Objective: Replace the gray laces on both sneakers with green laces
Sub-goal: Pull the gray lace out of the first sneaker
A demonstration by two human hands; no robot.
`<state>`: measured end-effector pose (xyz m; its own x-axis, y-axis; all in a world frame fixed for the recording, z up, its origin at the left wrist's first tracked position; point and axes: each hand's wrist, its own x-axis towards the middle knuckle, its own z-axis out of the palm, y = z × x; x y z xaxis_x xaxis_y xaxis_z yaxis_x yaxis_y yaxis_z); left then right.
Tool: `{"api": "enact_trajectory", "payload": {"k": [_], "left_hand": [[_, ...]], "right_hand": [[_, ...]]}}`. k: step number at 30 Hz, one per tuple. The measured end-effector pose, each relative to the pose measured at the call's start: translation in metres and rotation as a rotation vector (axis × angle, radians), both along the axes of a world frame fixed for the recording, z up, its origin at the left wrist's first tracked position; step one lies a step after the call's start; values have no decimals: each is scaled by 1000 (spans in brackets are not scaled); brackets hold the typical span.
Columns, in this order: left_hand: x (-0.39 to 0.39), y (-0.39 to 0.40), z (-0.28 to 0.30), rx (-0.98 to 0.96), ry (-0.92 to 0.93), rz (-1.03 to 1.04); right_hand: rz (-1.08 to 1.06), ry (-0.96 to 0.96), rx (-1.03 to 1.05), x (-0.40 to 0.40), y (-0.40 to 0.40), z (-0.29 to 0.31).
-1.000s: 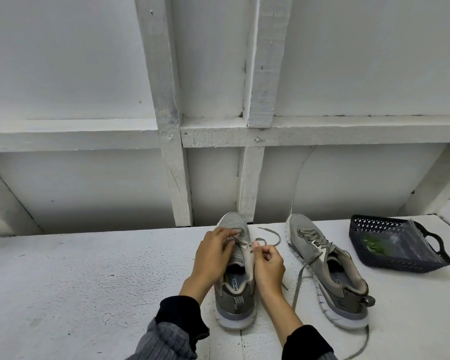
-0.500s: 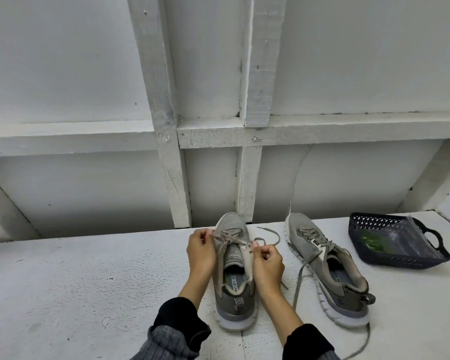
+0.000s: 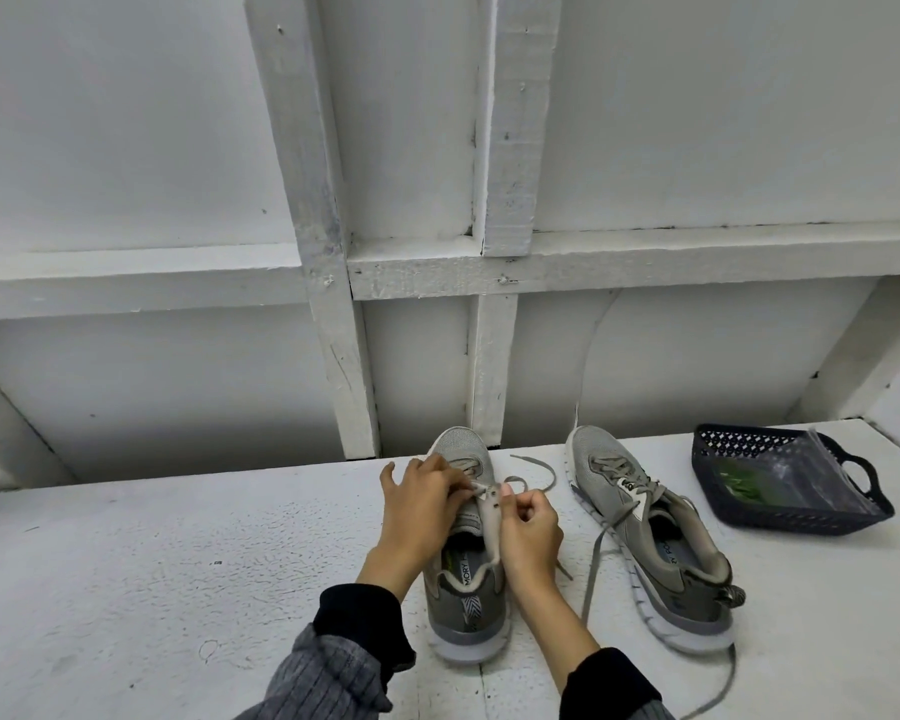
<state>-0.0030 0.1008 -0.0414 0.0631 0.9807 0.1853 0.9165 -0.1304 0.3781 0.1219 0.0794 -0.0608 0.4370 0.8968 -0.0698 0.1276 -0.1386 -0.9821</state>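
Two sneakers at lower centre: left sneaker (image 3: 466,589) toe up-frame, right sneaker (image 3: 650,537) toe tilted up-left, both lengthwise. Left hand (image 3: 422,506) and right hand (image 3: 531,527) both pinching gray lace (image 3: 533,467) over left sneaker's tongue.

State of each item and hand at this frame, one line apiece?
Left sneaker: upright, gray lace partly undone.
Right sneaker: upright, gray lace loosened.
Basket: holds bagged green laces.
Left hand: pinching the lace.
Right hand: pinching the lace.
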Motion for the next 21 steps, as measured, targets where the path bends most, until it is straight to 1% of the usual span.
{"api": "enact_trajectory", "payload": {"k": [2,4,5,7,9,10,12,13,15,17,19,20,21], "left_hand": [[-1,1,-4,-13,-95,16],[-2,1,-6,-39,-291,42],[-2,0,-5,-49,-445,59],[-3,-2,0,-53,-862,114],[-8,-1,8,-84,-1278,246],[-12,0,11,-101,-1443,311],[-24,3,14,-81,-1675,410],[-30,5,14,-56,-1748,462],[-39,7,12,-33,-1774,575],[-42,5,8,-79,-1657,630],[-37,3,4,-119,-1435,574],[-33,0,3,-101,-1281,504],[-28,-2,2,-48,-1088,415]], "right_hand": [[1,-6,0,0,0,0],[-5,-9,-2,-1,0,1],[-10,-11,-1,-1,0,1],[-10,-13,0,0,0,-1],[-2,-14,-3,1,1,-3],[-2,-16,-4,1,1,-4],[-2,-23,-2,1,1,-4],[1,-26,-2,0,1,-4],[6,-31,1,0,1,-3],[3,-36,-1,0,0,-2],[4,-35,-2,0,0,-2],[8,-32,-3,0,-1,-1],[13,-31,-5,0,-1,-1]]}}
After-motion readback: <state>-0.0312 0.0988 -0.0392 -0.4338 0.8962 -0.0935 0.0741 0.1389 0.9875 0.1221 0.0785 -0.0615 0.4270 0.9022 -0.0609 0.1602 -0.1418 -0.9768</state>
